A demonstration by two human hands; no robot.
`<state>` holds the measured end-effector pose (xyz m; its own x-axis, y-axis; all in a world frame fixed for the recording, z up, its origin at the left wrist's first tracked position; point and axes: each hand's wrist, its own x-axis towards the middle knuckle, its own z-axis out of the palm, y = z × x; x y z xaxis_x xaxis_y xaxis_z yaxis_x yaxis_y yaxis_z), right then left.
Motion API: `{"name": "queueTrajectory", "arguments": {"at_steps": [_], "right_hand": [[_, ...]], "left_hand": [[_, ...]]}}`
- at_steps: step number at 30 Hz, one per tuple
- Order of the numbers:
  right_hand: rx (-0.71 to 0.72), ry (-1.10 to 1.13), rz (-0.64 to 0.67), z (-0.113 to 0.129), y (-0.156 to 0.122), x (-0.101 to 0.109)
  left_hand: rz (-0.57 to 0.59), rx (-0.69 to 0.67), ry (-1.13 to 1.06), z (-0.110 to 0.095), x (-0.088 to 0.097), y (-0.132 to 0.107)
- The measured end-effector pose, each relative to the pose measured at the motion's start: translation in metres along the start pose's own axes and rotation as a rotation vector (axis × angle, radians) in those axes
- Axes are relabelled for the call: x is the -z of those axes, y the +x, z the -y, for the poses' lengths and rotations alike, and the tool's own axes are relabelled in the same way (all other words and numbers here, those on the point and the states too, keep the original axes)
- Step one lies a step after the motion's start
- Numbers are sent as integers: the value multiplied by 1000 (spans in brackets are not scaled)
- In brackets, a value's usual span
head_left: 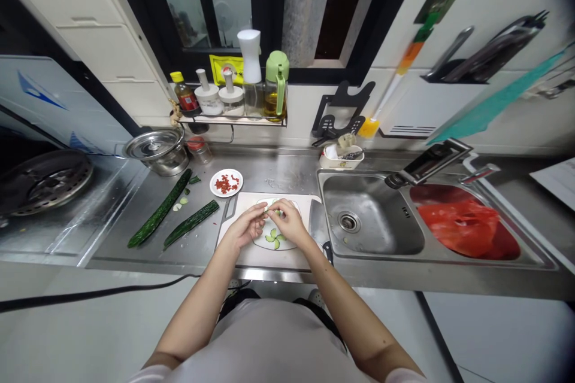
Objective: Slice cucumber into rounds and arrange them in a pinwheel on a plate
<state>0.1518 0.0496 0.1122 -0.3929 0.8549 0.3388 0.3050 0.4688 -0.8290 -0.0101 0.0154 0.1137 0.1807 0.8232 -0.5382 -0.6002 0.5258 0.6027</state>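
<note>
Over a white plate [258, 243] my left hand [247, 225] and my right hand [290, 222] meet, fingertips together in a pinch. What lies between their fingers is too small and hidden to make out. Pale green cucumber slices [275, 239] form a pinwheel on the plate's near half; more green shows behind my right fingers. Beneath the plate is a light cutting board [251, 259]. A kitchen knife [318, 222] rests at the board's right side, its black handle towards me.
Left of the board lie a whole cucumber [162, 206], a cut cucumber [191, 225] and small cucumber scraps [179, 204]. A small white dish [214, 187] holds red bits. A lidded steel pot [164, 155] stands behind. On the right are a sink [372, 239] and a red plastic bag [462, 224].
</note>
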Motion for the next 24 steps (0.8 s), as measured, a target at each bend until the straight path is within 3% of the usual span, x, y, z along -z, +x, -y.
{"name": "queueTrajectory", "arguments": {"at_steps": [10, 24], "right_hand": [[-66, 56, 96, -4, -1, -1], [-279, 170, 68, -12, 1, -14]], "left_hand": [[16, -159, 123, -6, 0, -4], [-123, -415, 305, 5, 4, 4]]}}
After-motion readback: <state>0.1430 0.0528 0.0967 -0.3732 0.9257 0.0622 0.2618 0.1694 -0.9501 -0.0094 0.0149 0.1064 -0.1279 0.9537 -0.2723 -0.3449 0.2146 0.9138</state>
